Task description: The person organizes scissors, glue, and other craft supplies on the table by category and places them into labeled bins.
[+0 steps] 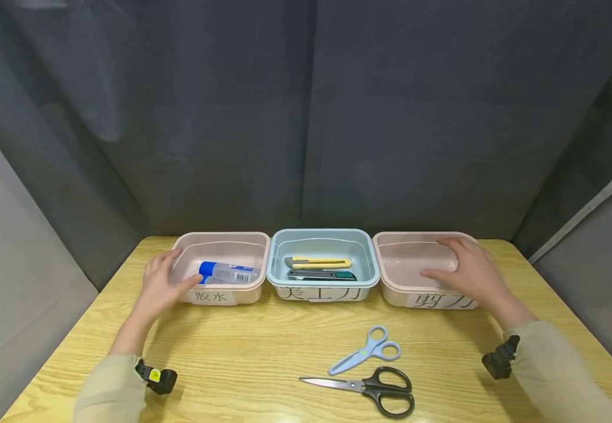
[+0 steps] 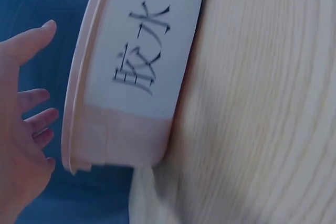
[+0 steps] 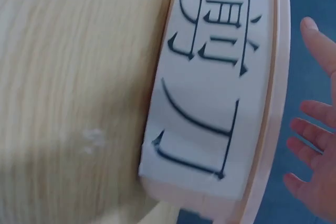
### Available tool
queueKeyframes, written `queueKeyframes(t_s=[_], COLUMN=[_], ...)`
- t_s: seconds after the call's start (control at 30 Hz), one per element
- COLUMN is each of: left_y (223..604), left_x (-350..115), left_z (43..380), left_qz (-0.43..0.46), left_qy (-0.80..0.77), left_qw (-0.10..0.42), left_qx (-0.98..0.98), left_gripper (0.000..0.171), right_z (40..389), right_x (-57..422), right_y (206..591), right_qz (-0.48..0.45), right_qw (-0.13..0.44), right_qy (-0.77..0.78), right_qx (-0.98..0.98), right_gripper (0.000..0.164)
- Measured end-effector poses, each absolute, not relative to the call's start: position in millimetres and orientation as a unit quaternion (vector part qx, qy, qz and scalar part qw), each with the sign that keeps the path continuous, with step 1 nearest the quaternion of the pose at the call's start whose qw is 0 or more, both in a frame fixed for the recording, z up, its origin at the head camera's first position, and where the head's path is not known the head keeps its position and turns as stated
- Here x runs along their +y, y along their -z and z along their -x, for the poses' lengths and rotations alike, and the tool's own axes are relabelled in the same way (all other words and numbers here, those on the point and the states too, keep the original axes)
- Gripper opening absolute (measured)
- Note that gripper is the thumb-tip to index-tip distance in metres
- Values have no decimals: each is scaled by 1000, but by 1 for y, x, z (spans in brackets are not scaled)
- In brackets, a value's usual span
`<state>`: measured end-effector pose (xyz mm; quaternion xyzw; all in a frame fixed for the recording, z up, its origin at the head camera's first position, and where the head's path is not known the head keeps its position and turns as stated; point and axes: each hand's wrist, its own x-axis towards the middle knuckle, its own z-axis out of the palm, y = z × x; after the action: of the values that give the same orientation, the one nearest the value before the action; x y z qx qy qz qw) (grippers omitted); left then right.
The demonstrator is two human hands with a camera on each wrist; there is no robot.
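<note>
My left hand (image 1: 159,285) is over the left end of a pink bin (image 1: 253,294) labelled 胶水, its thumb and fingers spread and nothing in its grasp. Inside that bin lie clear glue bottles (image 1: 228,272) with blue caps. Over the right end of a second pink bin (image 1: 398,294), labelled 剪刀, is my right hand (image 1: 474,273), also with spread fingers and holding nothing. In the wrist views, the left fingers (image 2: 38,119) and right fingers (image 3: 310,135) are loosely bent beside the bin rims.
Between the pink bins stands a blue bin (image 1: 323,236) with a yellow utility knife (image 1: 322,263) and a dark green one (image 1: 322,275). Nearer on the wooden table (image 1: 242,358) lie light blue scissors (image 1: 361,354) and black-handled scissors (image 1: 372,385). A dark curtain (image 1: 232,117) hangs behind.
</note>
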<state>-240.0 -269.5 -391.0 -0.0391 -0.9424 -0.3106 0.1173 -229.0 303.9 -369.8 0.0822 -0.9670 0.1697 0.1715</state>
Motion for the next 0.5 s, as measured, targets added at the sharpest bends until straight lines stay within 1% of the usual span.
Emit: queueKeyframes(t_s=[0.23,0.37,0.5], left_y=[389,389,389], left_x=[-248,-239,-229], left_z=[245,246,246], left_qz=[110,138,173], left_qy=[264,249,244], left_qw=[133,133,138], left_qx=[-949,-949,-944], left_gripper=[75,68,65], right_z=[222,219,215], right_x=[325,334,341], right_y=[372,374,380], right_qz=[-57,-55,-49], right_qw=[111,98,84], right_qy=[-185,-190,-214], right_qx=[-975,-975,-972], right_gripper=[103,110,113])
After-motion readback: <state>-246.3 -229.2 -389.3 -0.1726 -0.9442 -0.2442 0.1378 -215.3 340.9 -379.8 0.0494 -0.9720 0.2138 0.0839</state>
